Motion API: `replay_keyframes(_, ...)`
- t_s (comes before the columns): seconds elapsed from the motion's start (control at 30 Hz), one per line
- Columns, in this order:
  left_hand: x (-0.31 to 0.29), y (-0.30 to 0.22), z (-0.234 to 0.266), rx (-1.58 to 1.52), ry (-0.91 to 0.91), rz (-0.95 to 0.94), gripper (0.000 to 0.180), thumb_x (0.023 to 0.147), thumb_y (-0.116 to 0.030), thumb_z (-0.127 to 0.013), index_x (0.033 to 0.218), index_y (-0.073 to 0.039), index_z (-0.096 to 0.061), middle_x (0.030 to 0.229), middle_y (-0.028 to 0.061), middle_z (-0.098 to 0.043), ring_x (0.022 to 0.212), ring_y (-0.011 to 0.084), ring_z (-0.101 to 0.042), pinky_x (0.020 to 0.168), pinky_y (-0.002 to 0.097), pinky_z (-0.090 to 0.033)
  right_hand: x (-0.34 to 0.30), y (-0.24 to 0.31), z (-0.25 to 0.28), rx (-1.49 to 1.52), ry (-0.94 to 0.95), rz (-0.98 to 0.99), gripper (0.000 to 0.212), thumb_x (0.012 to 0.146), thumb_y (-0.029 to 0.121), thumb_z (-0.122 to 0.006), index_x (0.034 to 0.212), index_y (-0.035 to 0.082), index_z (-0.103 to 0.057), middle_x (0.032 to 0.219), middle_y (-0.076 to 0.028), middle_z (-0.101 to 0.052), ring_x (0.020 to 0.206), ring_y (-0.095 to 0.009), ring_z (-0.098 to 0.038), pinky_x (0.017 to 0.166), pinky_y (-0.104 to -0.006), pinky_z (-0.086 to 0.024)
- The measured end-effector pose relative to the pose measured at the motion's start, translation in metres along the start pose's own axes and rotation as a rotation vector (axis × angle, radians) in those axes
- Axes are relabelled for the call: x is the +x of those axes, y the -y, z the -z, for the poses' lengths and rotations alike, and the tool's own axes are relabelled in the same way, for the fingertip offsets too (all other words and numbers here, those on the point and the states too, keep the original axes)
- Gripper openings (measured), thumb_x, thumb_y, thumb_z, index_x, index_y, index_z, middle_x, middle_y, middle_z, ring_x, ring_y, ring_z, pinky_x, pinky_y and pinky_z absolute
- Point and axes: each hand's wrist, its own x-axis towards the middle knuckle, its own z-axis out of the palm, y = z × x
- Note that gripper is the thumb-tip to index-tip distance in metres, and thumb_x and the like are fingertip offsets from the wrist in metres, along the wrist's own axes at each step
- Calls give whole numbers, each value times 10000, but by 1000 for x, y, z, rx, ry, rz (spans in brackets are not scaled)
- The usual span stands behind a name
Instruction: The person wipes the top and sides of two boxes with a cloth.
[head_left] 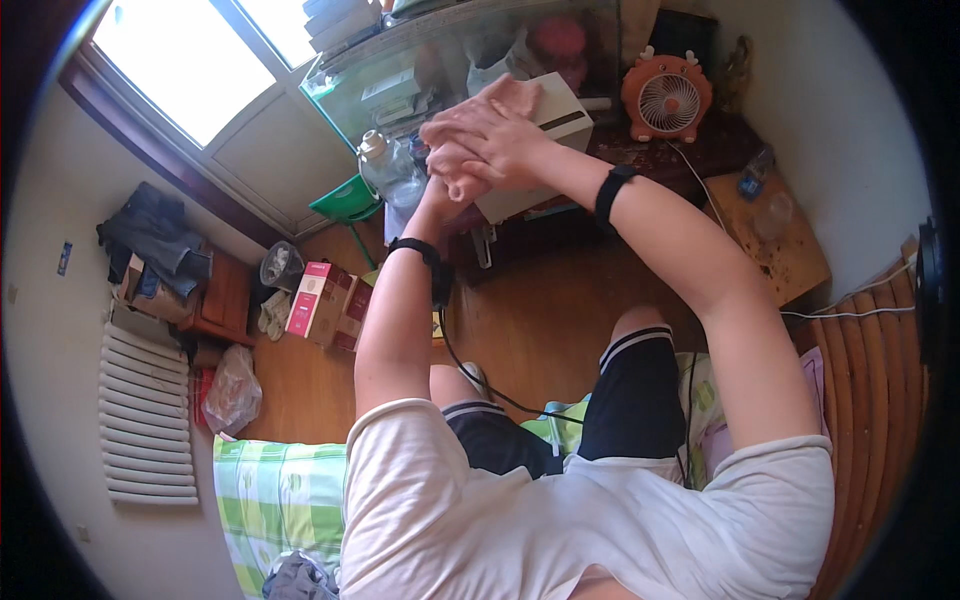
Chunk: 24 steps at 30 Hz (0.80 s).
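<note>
Both my hands are raised in front of me and meet over a crumpled pink cloth. My right hand lies across the top, its fingers bent over the cloth. Underneath, my left hand is closed on the same cloth; the cloth and my right hand hide most of its fingers. A loose end of the cloth sticks out past my hands, in front of a white box on the dark table. Each wrist wears a black band, and a black cable hangs from the left one.
A clear jug stands left of my hands, before a glass tank. An orange fan stands to the right. Further right, a low wooden table bears bottles. On the floor at left are a red-and-white carton and a bin.
</note>
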Motion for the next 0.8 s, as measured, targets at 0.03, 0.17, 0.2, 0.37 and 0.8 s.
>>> replay_keyframes(0.03,-11,25,22,10,-71,45,498,820,-216,-734,1270,-44,-602,1295,116,-558,1158,240,-551,1044,361,-418,13,10,10,18,49,5,587,984,474,-418,1465,137,-433,1566,-127,-311,1460,-351,-243,1190,-539,-167)
replay_keyframes(0.17,-8,18,1,97,-245,-167,610,745,-316,-788,1266,-59,-602,1372,140,-504,1361,340,-352,1197,428,-194,-23,-39,9,-59,10,-119,646,977,503,-418,1490,112,-379,1579,-147,-280,1467,-371,-220,1191,-538,-165)
replay_keyframes(0.2,-4,8,-2,89,-113,-154,787,704,-328,-817,1376,-79,-491,1425,162,-453,1414,406,-237,1217,445,-86,-34,-53,10,-71,12,-127,635,969,462,-425,1476,82,-384,1576,-165,-283,1461,-383,-231,1192,-534,-167)
replay_keyframes(0.37,-8,22,-4,118,-311,-217,724,730,-302,-792,1356,-79,-504,1461,180,-397,1417,423,-211,1203,440,-156,-27,-30,8,-171,-35,-158,595,924,335,-446,1456,73,-402,1559,-179,-317,1453,-400,-250,1189,-542,-167)
replay_keyframes(0.8,-18,23,3,-106,-55,-51,518,773,-237,-776,1247,-114,-605,1286,122,-570,1304,327,-446,1124,426,-335,6,14,2,49,-1,1,616,944,439,-442,1482,142,-401,1578,-143,-284,1470,-382,-215,1193,-537,-154)
